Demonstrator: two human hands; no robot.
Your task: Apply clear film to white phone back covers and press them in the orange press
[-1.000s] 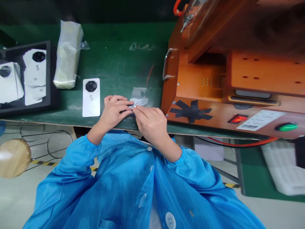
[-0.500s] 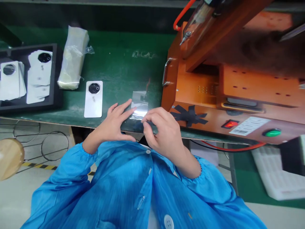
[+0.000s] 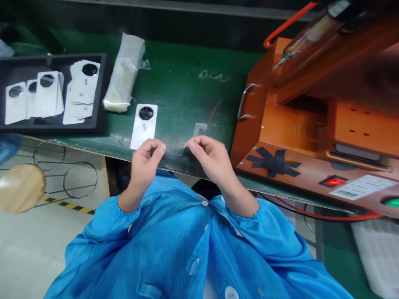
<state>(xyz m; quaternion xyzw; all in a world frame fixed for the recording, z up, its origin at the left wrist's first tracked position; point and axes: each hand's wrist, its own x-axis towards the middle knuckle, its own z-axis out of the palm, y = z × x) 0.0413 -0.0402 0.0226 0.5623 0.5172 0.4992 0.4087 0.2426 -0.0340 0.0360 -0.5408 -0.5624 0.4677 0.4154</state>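
Pinching closed with two hands, left hand and right hand, cannot tell on what; near one white panel and one clear sheet.

- You wear a bright blue smock, its large button white at the bottom of the frame.
- Left of centre, your phone-shaped panel is white, with a black camera patch and small grey mark.
- Near centre, your film looks translucent grey.
- Your table is dark green with whitish scuffs.
- At upper left, your tray is black; the stacked panels inside are white with dark patches.
- At right, your machine is orange, with black tape, a red switch and a green button.
- At lower left, your floor tape is striped yellow and black.
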